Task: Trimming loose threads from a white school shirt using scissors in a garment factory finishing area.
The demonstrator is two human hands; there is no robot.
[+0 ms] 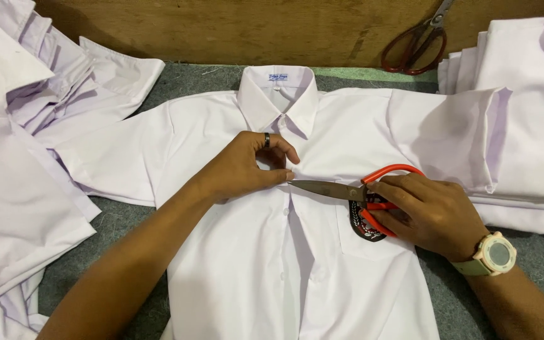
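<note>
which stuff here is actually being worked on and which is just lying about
In use:
- white shirt spread flat on the grey felt table
- red-handled scissors, in the right hand, tips at the shirt front
- left hand, pinching the front by the buttons

Lying about:
- second pair of scissors against the wooden board
- piles of white shirts, left and right

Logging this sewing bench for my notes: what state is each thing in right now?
White collared shirt: laid flat, front up, placket buttoned.
Orange-handled scissors: blades closed, tip at placket.
Right hand: gripping those scissors.
Left hand: pinching the placket.
Dark-red-handled scissors: resting unused against the wooden board.
Folded white shirts: stacked.
</note>
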